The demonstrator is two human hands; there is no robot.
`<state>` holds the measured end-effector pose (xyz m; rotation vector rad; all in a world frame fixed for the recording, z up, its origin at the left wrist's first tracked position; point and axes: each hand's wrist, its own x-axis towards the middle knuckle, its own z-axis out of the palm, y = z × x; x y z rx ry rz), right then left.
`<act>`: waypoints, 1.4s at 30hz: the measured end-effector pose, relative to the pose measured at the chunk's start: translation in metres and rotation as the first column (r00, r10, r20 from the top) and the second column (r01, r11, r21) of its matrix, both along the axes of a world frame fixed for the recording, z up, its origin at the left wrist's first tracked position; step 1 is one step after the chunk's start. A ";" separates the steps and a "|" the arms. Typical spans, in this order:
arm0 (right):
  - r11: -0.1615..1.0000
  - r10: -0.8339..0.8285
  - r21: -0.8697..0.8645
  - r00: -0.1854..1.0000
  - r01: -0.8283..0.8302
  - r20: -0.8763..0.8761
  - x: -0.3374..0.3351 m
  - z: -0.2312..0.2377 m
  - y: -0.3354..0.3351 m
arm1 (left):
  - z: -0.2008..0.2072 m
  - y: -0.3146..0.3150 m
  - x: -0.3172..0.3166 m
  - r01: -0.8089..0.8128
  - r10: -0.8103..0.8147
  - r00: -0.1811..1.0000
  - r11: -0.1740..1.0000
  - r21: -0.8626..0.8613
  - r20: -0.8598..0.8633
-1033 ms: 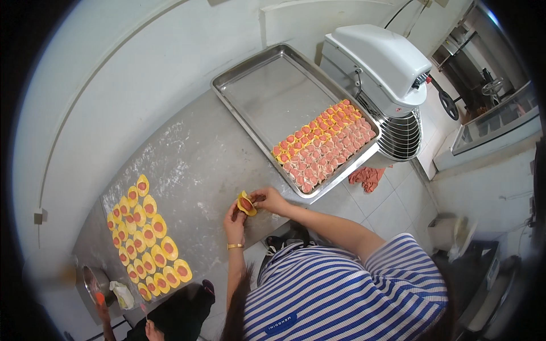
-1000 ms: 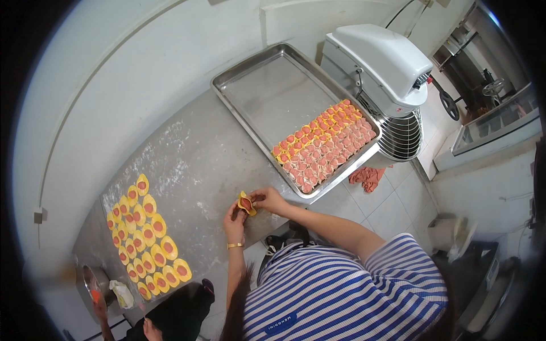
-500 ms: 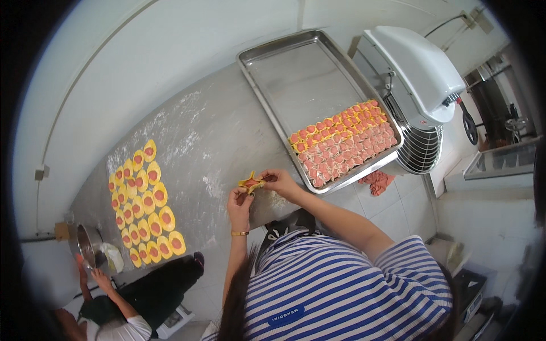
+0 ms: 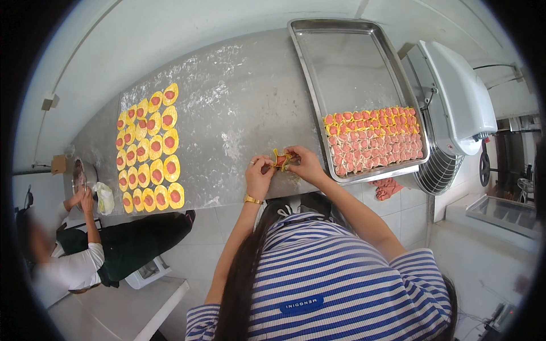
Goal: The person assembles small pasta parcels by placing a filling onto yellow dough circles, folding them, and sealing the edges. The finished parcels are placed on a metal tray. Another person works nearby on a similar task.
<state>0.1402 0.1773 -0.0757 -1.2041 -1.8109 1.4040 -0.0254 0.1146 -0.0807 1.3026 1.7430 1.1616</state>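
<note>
Steel table [image 4: 250, 102], hands [image 4: 260, 179] pinching filled wrapper [image 4: 281, 161], now narrower

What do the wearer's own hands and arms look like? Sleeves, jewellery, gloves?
Left hand: ungloved, gold-coloured band at the wrist, plus a small glint on a finger, possibly a ring. Right hand: ungloved, no band visible at the wrist. Both sleeves are short, with blue and white stripes: left sleeve, right sleeve.
</note>
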 end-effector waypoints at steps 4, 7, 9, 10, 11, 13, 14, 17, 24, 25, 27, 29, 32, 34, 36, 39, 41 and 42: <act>1.000 0.012 0.024 1.000 -0.012 0.003 0.000 0.000 0.004 | 0.013 0.007 0.001 0.114 -0.113 0.986 0.993 0.003 -0.124; 0.998 0.017 -0.063 0.999 -0.020 -0.042 0.000 0.001 0.009 | 0.012 0.010 0.002 0.118 -0.112 0.988 0.992 0.042 -0.110; 0.997 0.023 -0.073 0.999 -0.026 -0.047 0.000 0.000 0.010 | 0.004 0.012 0.000 0.104 -0.105 0.991 0.994 -0.020 -0.083; 0.997 0.025 -0.078 0.998 -0.029 -0.049 0.000 0.000 0.011 | 0.001 0.012 0.000 0.098 -0.102 0.992 0.994 -0.051 -0.069; 0.998 0.053 -0.021 0.998 -0.054 -0.045 0.000 0.000 0.012 | -0.002 0.011 0.000 0.073 -0.075 0.997 0.994 -0.085 -0.027; 0.990 0.109 0.091 0.993 -0.106 -0.035 0.002 0.006 0.015 | 0.004 0.011 0.003 0.022 -0.014 0.999 0.988 -0.155 0.052; 0.986 0.125 0.108 0.992 -0.124 0.000 0.003 0.010 0.015 | 0.006 0.011 0.004 0.021 -0.015 0.999 0.991 -0.133 0.045; 0.978 0.142 0.144 0.987 -0.151 0.075 0.004 0.015 0.013 | 0.012 0.008 0.004 0.033 -0.033 0.999 0.991 -0.127 0.000; 0.953 0.161 0.249 0.985 -0.173 0.067 -0.010 0.012 0.014 | 0.017 0.009 0.000 0.113 -0.125 0.989 0.982 -0.152 -0.074; 0.947 0.175 0.261 0.982 -0.188 0.072 -0.010 0.014 0.014 | 0.020 0.009 0.000 0.124 -0.132 0.991 0.977 -0.174 -0.033; 0.939 0.216 0.257 0.973 -0.229 0.080 -0.008 0.017 0.016 | 0.021 0.009 -0.002 0.149 -0.160 0.986 0.971 -0.189 -0.041; 0.930 0.220 0.277 0.970 -0.240 0.102 -0.007 0.018 0.015 | 0.021 0.008 -0.004 0.153 -0.167 0.983 0.974 -0.166 -0.073; 0.928 0.185 0.297 0.970 -0.225 0.157 -0.006 0.015 0.009 | 0.020 0.007 -0.002 0.138 -0.154 0.978 0.984 -0.115 -0.141; 0.937 0.191 0.257 0.964 -0.236 0.186 -0.009 0.013 0.006 | 0.024 0.010 0.001 0.128 -0.150 0.973 0.983 -0.128 -0.177; 0.915 0.224 0.305 0.962 -0.263 0.158 -0.010 0.013 0.007 | 0.019 0.012 0.000 0.143 -0.168 0.956 0.982 -0.122 -0.239; 0.885 0.160 0.415 0.974 -0.213 0.159 -0.011 0.020 0.006 | 0.024 0.010 0.000 0.162 -0.201 0.956 0.968 -0.189 -0.211; 0.887 0.126 0.415 0.971 -0.202 0.205 -0.010 0.020 0.006 | 0.025 0.011 0.001 0.165 -0.203 0.964 0.963 -0.211 -0.173; 0.902 0.139 0.370 0.960 -0.224 0.242 -0.009 0.018 0.005 | 0.023 0.009 0.000 0.156 -0.191 0.967 0.967 -0.202 -0.167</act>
